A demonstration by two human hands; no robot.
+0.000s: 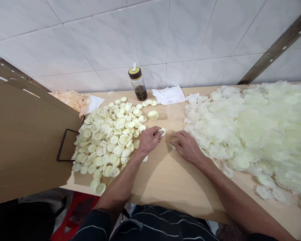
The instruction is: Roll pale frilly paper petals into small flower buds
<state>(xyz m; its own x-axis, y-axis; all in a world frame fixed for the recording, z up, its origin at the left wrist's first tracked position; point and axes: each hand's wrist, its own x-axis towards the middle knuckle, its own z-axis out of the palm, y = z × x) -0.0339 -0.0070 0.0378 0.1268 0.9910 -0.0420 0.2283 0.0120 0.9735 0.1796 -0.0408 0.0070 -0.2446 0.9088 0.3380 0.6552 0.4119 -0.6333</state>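
Observation:
My left hand point(148, 140) is closed, pinching a small cream fringed cup-shaped piece point(162, 132) between thumb and fingertips. Facing it, my right hand point(188, 147) has its thumb and fingers curled around another fringed cup-shaped piece point(173, 145), low over the table; the fingers partly cover it. To the left spreads a large heap of similar cream cupped pieces point(112, 137). On the right lies a big pile of flat, thin, pale fringed discs point(251, 124). A short stack of the cupped pieces point(153, 115) stands beyond my left hand.
At the back are a bottle of dark liquid point(140, 90), a crumpled white tissue point(169, 95) and a clear round lid-like thing point(173, 112). Peach-coloured pieces point(74, 100) lie at the back left behind a cardboard box point(27, 134). A tiled wall point(150, 40) borders the wooden table point(165, 180).

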